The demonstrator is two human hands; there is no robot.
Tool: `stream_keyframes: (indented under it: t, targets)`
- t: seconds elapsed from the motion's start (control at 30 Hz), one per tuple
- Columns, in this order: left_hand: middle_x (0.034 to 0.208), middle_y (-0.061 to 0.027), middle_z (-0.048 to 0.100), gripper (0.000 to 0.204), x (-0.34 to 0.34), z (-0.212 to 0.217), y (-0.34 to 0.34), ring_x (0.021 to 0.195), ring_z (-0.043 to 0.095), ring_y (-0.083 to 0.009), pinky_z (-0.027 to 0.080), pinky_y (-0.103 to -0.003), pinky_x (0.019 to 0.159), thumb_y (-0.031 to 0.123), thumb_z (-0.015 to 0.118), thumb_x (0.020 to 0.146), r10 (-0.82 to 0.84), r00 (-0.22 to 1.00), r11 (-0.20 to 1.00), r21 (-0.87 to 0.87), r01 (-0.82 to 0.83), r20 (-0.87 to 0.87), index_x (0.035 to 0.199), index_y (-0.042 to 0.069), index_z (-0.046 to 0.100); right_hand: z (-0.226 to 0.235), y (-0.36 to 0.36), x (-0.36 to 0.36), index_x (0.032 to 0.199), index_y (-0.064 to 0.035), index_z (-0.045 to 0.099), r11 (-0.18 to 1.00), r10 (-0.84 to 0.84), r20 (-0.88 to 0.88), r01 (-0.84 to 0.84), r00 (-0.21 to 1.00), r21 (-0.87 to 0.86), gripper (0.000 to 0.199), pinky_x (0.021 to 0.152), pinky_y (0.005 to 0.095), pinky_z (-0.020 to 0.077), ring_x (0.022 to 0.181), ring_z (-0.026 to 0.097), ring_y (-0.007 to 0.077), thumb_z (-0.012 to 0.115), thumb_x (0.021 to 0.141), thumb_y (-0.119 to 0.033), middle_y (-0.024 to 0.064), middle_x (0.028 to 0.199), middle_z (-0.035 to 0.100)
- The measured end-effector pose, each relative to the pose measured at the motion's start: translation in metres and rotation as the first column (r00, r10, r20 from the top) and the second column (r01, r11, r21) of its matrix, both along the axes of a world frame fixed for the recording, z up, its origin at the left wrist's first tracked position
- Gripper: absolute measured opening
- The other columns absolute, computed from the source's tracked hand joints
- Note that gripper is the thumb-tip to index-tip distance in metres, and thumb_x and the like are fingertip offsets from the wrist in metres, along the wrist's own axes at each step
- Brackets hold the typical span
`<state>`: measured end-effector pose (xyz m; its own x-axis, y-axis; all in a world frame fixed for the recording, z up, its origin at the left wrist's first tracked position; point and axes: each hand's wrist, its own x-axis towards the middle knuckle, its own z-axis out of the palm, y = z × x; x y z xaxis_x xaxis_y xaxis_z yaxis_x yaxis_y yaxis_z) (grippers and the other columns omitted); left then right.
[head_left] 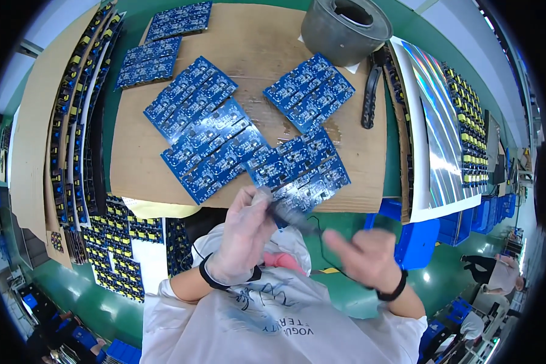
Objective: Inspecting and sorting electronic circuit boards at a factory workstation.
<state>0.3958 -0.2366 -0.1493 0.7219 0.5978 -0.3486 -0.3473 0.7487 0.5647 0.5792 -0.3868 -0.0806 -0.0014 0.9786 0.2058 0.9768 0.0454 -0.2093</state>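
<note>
My left hand [247, 233], in a thin whitish glove with a black band at the wrist, is at the near edge of the cardboard. Its fingers are closed around the end of a dark object [294, 218], too smeared by motion to name. To the right, my right hand [365, 258] is blurred, with its thumb toward that object; whether it holds anything is unclear. Just beyond my left hand lies a blue circuit board panel [300, 167]. Further blue panels lie beside it: one at centre left [215, 151], one behind that [191, 97], and one at the right [309, 91].
A round grey metal pot [343, 36] stands at the back right of the cardboard [136, 158], near a black-handled tool [372, 94]. Two more blue panels [148, 60] lie far left. Stacked boards with yellow parts [82, 121] flank the left, others [467, 121] the right. A thin black cord [323, 246] hangs between my hands.
</note>
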Motion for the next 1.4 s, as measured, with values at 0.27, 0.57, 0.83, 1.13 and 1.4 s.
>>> stream_keyframes:
  t: [0.27,0.57,0.83,1.13,1.4]
  targets:
    - [0.110,-0.0129,0.055,0.018,0.004,0.018,0.002,0.098,0.059,-0.0213,0.049,-0.043,0.090,0.014,0.046,0.097,0.064,0.997,0.994,-0.096,-0.061,0.031,0.108,0.001,0.042,0.016,0.000,-0.021,0.110,-0.0110,0.067,0.994,-0.107,0.032,0.109,0.994,-0.033,0.044,0.039,0.0307,0.0298,0.042,0.039,0.0154,0.062,0.067,0.000,0.0026,0.052,0.032]
    - [0.123,-0.0157,0.051,0.028,-0.002,0.024,0.006,0.111,0.055,-0.0281,0.047,-0.050,0.093,0.021,0.051,0.095,-0.017,0.998,0.999,-0.047,0.014,-0.067,0.113,0.001,0.043,0.008,-0.005,0.003,0.110,-0.0115,0.066,0.997,0.082,-0.005,-0.082,0.997,-0.008,0.042,0.039,0.0308,0.0289,0.041,0.041,0.0185,0.058,0.069,-0.004,0.0047,0.051,0.034]
    - [0.126,-0.0154,0.050,0.026,-0.001,0.029,0.015,0.116,0.053,-0.0293,0.047,-0.050,0.094,0.026,0.052,0.094,-0.053,0.995,0.999,-0.019,0.051,-0.079,0.106,0.004,0.045,-0.017,-0.012,0.039,0.108,-0.0101,0.067,0.950,-0.304,-0.003,0.304,0.953,0.069,0.040,0.039,0.0327,0.0272,0.041,0.040,0.0186,0.060,0.069,-0.004,0.0034,0.049,0.032]
    - [0.112,-0.0129,0.054,0.021,-0.002,0.027,0.014,0.105,0.057,-0.0229,0.050,-0.046,0.090,0.013,0.046,0.097,-0.007,0.999,0.998,-0.057,0.005,-0.034,0.112,0.001,0.040,-0.016,-0.009,0.019,0.106,-0.0076,0.067,0.988,-0.151,0.004,0.151,0.988,-0.010,0.038,0.040,0.0339,0.0277,0.043,0.039,0.0189,0.061,0.070,0.003,0.0039,0.051,0.033]
    - [0.116,-0.0138,0.054,0.018,0.000,0.025,0.010,0.104,0.058,-0.0218,0.051,-0.047,0.089,0.013,0.044,0.098,-0.021,0.998,0.998,-0.057,0.018,-0.063,0.111,0.001,0.040,0.006,-0.008,0.008,0.106,-0.0088,0.067,0.992,-0.109,0.063,0.113,0.992,-0.061,0.040,0.040,0.0336,0.0291,0.043,0.039,0.0191,0.060,0.069,0.003,0.0046,0.053,0.033]
